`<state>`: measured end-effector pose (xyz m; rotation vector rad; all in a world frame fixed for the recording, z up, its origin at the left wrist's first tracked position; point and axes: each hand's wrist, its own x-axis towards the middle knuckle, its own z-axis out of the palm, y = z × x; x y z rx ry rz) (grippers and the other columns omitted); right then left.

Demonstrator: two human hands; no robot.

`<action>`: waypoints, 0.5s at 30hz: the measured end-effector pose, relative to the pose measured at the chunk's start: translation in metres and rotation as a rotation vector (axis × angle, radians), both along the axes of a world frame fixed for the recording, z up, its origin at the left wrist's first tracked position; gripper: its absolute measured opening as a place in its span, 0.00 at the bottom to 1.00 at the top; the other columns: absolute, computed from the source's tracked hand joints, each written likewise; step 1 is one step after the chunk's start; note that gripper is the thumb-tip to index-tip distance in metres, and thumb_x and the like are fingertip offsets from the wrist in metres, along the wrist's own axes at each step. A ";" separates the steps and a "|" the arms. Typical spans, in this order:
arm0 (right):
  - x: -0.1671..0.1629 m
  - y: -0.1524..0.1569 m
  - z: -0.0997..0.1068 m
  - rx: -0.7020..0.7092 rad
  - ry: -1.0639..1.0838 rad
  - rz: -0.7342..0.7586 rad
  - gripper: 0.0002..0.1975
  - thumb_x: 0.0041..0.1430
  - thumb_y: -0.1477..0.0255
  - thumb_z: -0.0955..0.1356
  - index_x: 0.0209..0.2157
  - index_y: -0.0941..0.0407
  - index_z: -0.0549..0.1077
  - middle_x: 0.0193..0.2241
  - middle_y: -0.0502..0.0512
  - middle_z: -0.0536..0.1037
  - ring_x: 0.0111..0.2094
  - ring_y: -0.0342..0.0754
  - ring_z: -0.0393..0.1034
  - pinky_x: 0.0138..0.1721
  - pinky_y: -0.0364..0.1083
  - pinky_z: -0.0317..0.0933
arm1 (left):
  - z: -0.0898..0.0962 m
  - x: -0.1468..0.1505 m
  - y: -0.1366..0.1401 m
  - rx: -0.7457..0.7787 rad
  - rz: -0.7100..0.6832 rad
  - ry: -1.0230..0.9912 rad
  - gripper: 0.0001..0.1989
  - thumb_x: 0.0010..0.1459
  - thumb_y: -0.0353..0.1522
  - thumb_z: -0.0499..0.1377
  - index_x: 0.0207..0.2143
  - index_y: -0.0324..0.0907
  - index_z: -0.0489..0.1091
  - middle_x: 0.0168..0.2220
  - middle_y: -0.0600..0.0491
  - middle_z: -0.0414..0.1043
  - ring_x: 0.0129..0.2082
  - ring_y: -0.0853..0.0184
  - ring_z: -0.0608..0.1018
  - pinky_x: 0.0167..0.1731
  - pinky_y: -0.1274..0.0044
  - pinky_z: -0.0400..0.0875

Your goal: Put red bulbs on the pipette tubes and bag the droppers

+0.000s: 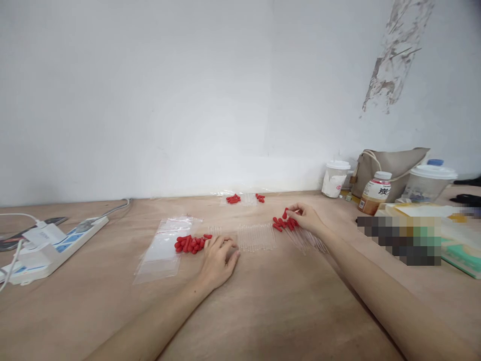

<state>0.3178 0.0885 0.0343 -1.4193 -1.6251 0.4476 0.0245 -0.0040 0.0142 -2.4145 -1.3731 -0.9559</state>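
My right hand [305,218] pinches one red rubber dropper bulb [285,213] between thumb and fingertips, just above a small heap of red bulbs [278,223]. Clear glass dropper tubes [300,239] lie partly beneath that hand. My left hand [218,258] lies on the table with its fingers spread and nothing visibly held. To its left is a larger pile of red bulbs [190,244], partly on a clear plastic zip bag [160,253]. Between my hands runs a row of clear tubes [257,237]; a few more stick out behind the left fingers.
By the wall lies a clear bag [248,199] with red bulbs and tubes. A white power strip [56,250] with chargers sits left. At right stand a lidded cup [335,179], a bottle [375,193], a grey bag [387,168] and a plastic tub [428,184].
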 end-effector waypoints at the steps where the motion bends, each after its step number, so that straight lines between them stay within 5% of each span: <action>1: -0.001 0.000 0.001 0.004 0.083 0.030 0.11 0.50 0.64 0.63 0.28 0.58 0.68 0.18 0.49 0.70 0.18 0.40 0.60 0.20 0.41 0.52 | 0.001 0.000 0.001 0.008 0.028 0.020 0.05 0.53 0.31 0.54 0.32 0.43 0.68 0.38 0.51 0.68 0.40 0.61 0.67 0.37 0.69 0.57; 6: -0.029 -0.019 0.001 0.210 0.170 0.153 0.09 0.54 0.65 0.60 0.30 0.56 0.64 0.30 0.53 0.73 0.29 0.43 0.66 0.27 0.42 0.58 | 0.011 0.004 0.014 -0.010 0.168 0.146 0.08 0.55 0.33 0.51 0.32 0.43 0.69 0.43 0.49 0.66 0.43 0.59 0.65 0.40 0.66 0.53; 10: -0.057 -0.050 -0.006 0.373 -0.248 0.142 0.04 0.54 0.71 0.61 0.30 0.56 0.65 0.30 0.54 0.72 0.34 0.47 0.64 0.38 0.48 0.54 | 0.017 0.016 0.035 -0.197 0.397 0.120 0.13 0.54 0.38 0.50 0.32 0.42 0.71 0.43 0.47 0.65 0.46 0.57 0.62 0.43 0.65 0.51; 15: -0.074 -0.078 -0.020 0.435 -0.548 0.167 0.03 0.54 0.75 0.60 0.30 0.57 0.65 0.28 0.53 0.72 0.35 0.47 0.61 0.40 0.48 0.48 | 0.017 0.032 0.058 -0.287 0.496 0.095 0.17 0.50 0.42 0.51 0.26 0.39 0.73 0.41 0.42 0.66 0.44 0.52 0.63 0.41 0.63 0.54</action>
